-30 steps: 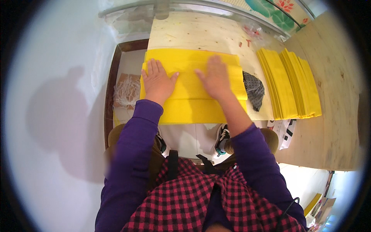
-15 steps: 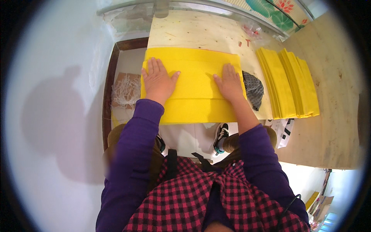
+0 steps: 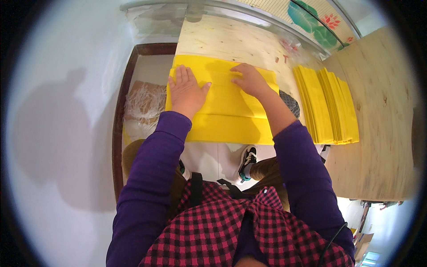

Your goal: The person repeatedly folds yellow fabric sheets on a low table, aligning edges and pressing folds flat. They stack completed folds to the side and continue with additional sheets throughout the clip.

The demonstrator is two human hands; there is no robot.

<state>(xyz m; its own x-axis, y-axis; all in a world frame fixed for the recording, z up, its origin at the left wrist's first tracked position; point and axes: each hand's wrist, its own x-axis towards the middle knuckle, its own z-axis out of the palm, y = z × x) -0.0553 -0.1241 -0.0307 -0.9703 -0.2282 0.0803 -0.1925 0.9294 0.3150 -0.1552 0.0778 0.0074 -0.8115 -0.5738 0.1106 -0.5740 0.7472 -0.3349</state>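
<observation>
A folded yellow cloth (image 3: 227, 104) lies flat across the near end of a wooden board table, with crease lines running from side to side. Flat on its left part rests my left hand (image 3: 187, 91), fingers stretched out and thumb apart. Over the right part of the cloth is my right hand (image 3: 250, 80), raised a little, with fingers bent and thumb apart, pointing left. Nothing shows between its fingers. My right forearm partly hides a dark grey patterned cloth (image 3: 290, 104) beside the yellow one.
Two stacks of folded yellow cloths (image 3: 327, 107) stand at the right on the wooden board (image 3: 227, 40). White stringy scraps (image 3: 144, 104) lie on brown cardboard by the left wall. A metal rail (image 3: 249, 18) crosses the far side. Clear plastic (image 3: 291, 44) lies at the far right.
My right hand has lifted from its flat rest on the cloth and moved left and up, its fingers now bent. The left hand stays flat. The view has shifted slightly.
</observation>
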